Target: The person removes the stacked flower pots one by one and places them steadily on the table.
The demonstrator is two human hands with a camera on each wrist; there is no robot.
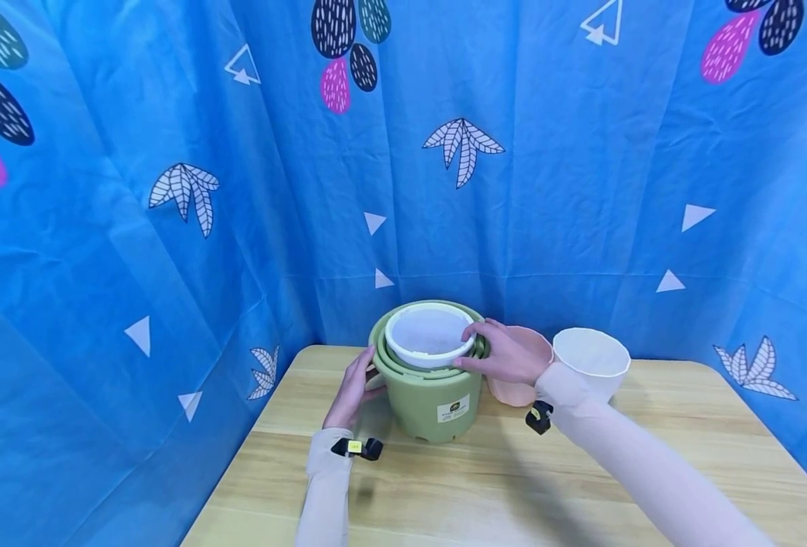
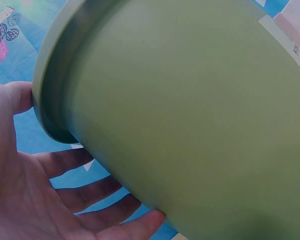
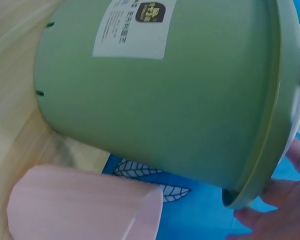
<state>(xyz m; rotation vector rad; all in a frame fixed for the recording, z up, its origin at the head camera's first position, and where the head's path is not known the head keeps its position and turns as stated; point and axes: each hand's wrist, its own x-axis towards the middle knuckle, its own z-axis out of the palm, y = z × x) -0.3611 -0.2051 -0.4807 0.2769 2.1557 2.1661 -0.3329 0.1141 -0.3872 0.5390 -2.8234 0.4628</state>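
A large green flower pot [image 1: 431, 410] with a white label stands upright on the table, with at least one more green rim nested inside it. Innermost sits a white pot [image 1: 431, 357], its rim level with or slightly above the green ones. My right hand [image 1: 506, 353] pinches the white pot's right rim, a finger over the inside and the thumb outside. On the left, my left hand [image 1: 354, 391] rests against the green pot. In the left wrist view its thumb touches the rim, and its fairly straight fingers [image 2: 100, 195] lie along the wall below.
Right of the green pot is a pink pot [image 1: 513, 391], partly hidden behind my right hand. Beside it stands a white faceted pot [image 1: 591, 353], partly covered by my sleeve. A blue patterned curtain [image 1: 547, 190] borders the wooden table [image 1: 526, 486] at the back and sides.
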